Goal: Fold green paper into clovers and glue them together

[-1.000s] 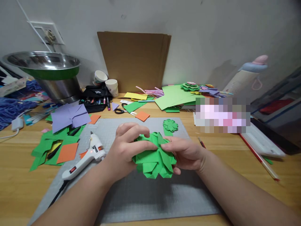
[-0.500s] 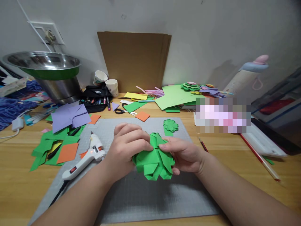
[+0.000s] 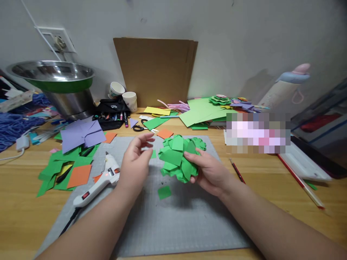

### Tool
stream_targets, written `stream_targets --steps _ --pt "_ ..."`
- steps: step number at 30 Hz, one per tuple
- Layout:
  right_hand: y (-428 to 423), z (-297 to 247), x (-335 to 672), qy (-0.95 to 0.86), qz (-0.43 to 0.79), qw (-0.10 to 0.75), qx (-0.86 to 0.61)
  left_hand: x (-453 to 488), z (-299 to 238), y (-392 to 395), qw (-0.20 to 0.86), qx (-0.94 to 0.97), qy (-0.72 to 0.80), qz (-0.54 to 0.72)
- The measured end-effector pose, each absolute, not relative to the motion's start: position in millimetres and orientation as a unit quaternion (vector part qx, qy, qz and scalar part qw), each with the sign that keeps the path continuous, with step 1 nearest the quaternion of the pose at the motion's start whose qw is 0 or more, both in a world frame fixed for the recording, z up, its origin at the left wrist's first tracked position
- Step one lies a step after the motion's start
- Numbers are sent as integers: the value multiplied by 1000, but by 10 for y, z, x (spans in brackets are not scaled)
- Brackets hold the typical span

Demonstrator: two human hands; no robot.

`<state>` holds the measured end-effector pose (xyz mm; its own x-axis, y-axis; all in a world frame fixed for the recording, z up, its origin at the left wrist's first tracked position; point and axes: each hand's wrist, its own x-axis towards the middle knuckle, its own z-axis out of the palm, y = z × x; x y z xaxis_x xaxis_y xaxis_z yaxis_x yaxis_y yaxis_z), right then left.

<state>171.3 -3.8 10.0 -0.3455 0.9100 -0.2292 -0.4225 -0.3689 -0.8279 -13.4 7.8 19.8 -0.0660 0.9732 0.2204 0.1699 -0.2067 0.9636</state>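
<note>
Right hand (image 3: 210, 168) has the green paper flower (image 3: 177, 159) pinched by its edge, held above the gray mat (image 3: 162, 231). Left hand (image 3: 137, 159) is over the mat too, fingers loosely curled, thumb apart. Glue gun's (image 3: 93, 186) on the mat's left side, cardboard's (image 3: 157, 68) standing well behind it.
</note>
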Motion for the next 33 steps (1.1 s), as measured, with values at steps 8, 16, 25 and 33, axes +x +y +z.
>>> stream_targets --steps 8,16,25,33 --pt "-181 -8 1483 -330 618 546 -460 168 104 -92 725 375 380 436" --pt "-111 35 1607 -344 658 500 -445 65 123 -7 713 371 409 432" --pt "49 30 1791 -459 574 450 -507 53 79 -17 723 399 421 376" --pt "-3 -29 1723 -519 486 485 -509 73 81 -29 722 393 431 372"
